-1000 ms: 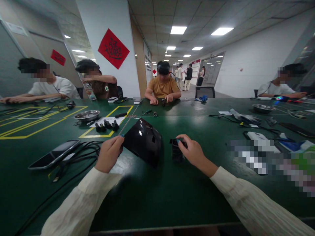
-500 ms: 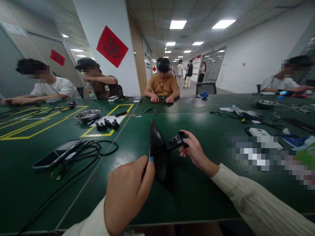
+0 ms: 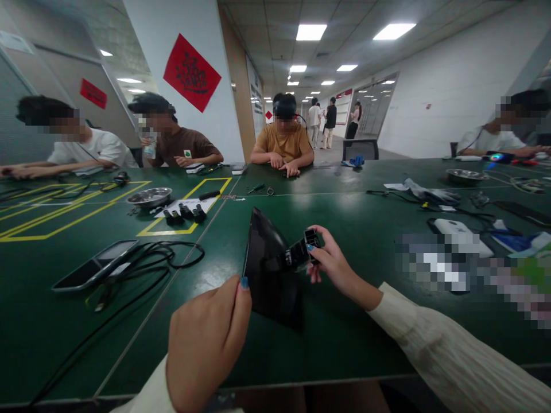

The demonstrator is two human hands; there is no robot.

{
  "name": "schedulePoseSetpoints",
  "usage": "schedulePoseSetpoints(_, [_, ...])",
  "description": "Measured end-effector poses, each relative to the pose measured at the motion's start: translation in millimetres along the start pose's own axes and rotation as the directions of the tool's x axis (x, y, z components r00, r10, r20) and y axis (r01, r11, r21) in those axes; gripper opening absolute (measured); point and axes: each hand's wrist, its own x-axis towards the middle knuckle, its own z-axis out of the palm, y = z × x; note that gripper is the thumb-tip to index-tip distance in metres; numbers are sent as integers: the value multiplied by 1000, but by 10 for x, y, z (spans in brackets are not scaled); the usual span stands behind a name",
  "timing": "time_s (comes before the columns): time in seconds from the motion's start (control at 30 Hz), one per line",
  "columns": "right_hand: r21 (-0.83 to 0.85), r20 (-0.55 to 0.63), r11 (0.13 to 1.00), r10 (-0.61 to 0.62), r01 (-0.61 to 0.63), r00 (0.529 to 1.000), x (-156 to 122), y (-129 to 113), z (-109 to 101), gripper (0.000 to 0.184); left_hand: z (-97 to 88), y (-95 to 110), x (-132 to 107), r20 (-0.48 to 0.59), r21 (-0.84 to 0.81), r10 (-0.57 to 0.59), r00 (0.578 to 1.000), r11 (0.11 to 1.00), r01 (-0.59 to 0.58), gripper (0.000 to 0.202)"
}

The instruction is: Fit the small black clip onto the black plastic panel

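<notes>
Between my hands is a thin black flat panel (image 3: 273,252), tilted up on its edge. From its right face a short dark stem (image 3: 295,256) sticks out and ends in a black blocky piece with open square pockets (image 3: 311,238). My left hand (image 3: 210,332) pinches the panel's near edge between thumb and bent fingers. My right hand (image 3: 338,267) is closed round the blocky end, thumb on its near side. The panel hides what lies behind it, and I cannot make out its exact kind.
On the left lie a dark handheld device (image 3: 97,264) and a coiled black cable (image 3: 172,252). Beyond are a metal bowl (image 3: 150,197) and several black cylindrical parts (image 3: 186,212). Right are a white device (image 3: 462,236) and blue-white gloves (image 3: 516,241). Several people sit around the green table (image 3: 361,350).
Both hands and the black panel have shifted slightly left, and the blocky end is turned more to show its pockets. Across the table, one person has lowered an arm.
</notes>
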Motion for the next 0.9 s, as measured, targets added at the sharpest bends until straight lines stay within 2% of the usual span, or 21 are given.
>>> schedulePoseSetpoints(0.13, [-65,20,996,-54,55,998,-29,-7,45,48,34,-92,-62,-21,-26,18,1000,999,-19,37])
schedulePoseSetpoints(0.3, [-47,-1,998,36,-36,999,26,15,41,41,42,-150,-99,-16,-75,44,999,996,-45,36])
schedulePoseSetpoints(0.4, [-71,45,997,14,-11,999,73,47,23,43,38,-135,-99,-10,-80,68,998,994,-69,37])
schedulePoseSetpoints(0.5, [-121,70,992,-28,36,997,125,82,49,45,56,-115,-97,-57,-61,106,993,992,-110,36])
schedulePoseSetpoints(0.63, [-191,33,980,-48,53,998,200,97,114,44,107,-97,-89,-119,-7,130,984,991,-132,34])
schedulePoseSetpoints(0.8, [-73,44,997,24,-21,999,211,85,111,44,140,-42,-80,-130,25,146,981,989,-144,34])
schedulePoseSetpoints(0.9, [-8,-40,999,51,-51,998,171,98,85,43,146,-41,-57,-114,-45,148,982,987,-153,39])
